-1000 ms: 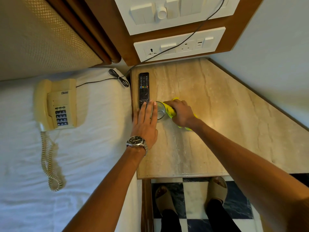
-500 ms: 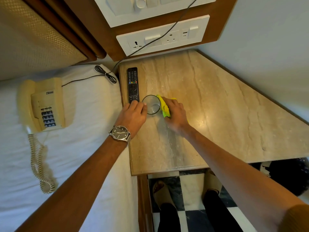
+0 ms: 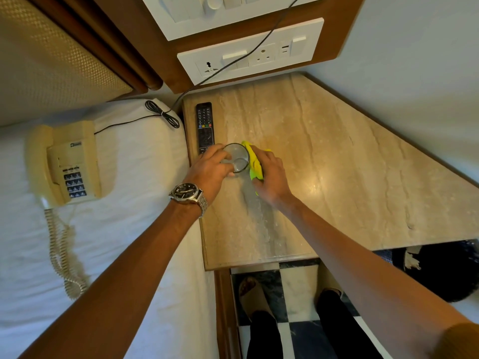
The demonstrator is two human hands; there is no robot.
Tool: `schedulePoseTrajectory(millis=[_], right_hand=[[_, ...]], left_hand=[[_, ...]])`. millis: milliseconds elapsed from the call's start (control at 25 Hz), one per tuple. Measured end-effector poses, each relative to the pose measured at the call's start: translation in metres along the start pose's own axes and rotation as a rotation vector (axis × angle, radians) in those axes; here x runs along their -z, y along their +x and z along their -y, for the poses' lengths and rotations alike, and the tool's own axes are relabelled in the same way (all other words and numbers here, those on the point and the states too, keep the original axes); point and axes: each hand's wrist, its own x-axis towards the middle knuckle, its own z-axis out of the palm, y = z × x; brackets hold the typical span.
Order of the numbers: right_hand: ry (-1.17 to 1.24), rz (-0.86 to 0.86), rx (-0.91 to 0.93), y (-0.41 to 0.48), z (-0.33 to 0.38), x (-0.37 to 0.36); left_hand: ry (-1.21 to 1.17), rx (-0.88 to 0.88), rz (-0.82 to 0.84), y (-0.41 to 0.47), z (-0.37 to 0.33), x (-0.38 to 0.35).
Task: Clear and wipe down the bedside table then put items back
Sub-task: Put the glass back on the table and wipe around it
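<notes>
At the far left a cream push-button telephone lies on the white bed sheet, its coiled cream cord trailing toward the near edge of the bed. A thin black cable, bundled in a small loop on the sheet, runs up across the white wall socket panel above. Just beside the bed stands the beige veined marble bedside table, wedge-shaped, with the wall along its right side. A slim black remote control lies flat along the table's left edge, its near end partly hidden by fingers. The left hand, with a steel-banded dark-faced wristwatch on its wrist, is curled around the left side of a clear round drinking glass, gripping it; the glass stands upright, just beside the remote's near end, and whether its base touches the marble cannot be told. Touching the glass on its right is a bright yellow-green cleaning cloth, bunched under the right hand, which is closed over the cloth and presses it down on the tabletop. A faint damp streak runs on the marble from that hand toward the table's near edge. Below the table edge, two feet in tan sandals stand on a black-and-white checkered floor
</notes>
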Motion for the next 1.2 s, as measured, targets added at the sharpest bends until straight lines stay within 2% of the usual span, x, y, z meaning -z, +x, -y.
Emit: schedulePoseTrajectory(millis=[120,240,360,440,560,640,720,840,920,1040,1120,1200], right_hand=[[-0.052,0.012,-0.033,0.004,0.002,0.004],[0.036,-0.058,0.035,-0.002,0.008,0.000],[-0.085,0.056,-0.014,-0.009,0.010,-0.009],[-0.035,0.019,0.056,-0.007,0.017,-0.014],[-0.130,0.082,0.044,0.002,0.010,-0.010],[-0.182,0.086,0.029,0.004,0.001,-0.004],[-0.131,0.049,0.073,0.004,-0.003,0.003],[-0.186,0.113,0.038,-0.003,-0.004,0.001],[-0.147,0.073,0.010,-0.012,-0.008,0.001],[-0.043,0.017,0.046,-0.029,-0.004,-0.004],[-0.118,0.102,0.010,-0.039,-0.001,-0.008],[-0.153,0.091,0.032,-0.043,0.001,-0.012]], left_hand=[[-0.148,0.085,-0.037,-0.001,-0.001,-0.001],[-0.027,0.144,-0.117,-0.006,-0.008,-0.010],[-0.082,0.324,-0.202,-0.021,-0.021,-0.016],[-0.136,0.440,-0.256,-0.025,-0.020,-0.017],[-0.221,0.515,-0.295,-0.014,-0.022,-0.017],[-0.257,0.510,-0.213,-0.010,-0.033,-0.019],[-0.264,0.443,-0.155,-0.009,-0.038,-0.018],[-0.219,0.240,-0.110,-0.017,-0.020,-0.003],[-0.092,0.147,0.014,-0.018,-0.008,0.005],[0.004,0.190,0.073,-0.012,-0.001,0.006],[0.016,0.261,0.079,-0.011,-0.002,0.005],[0.076,0.239,0.102,-0.012,-0.009,0.003]])
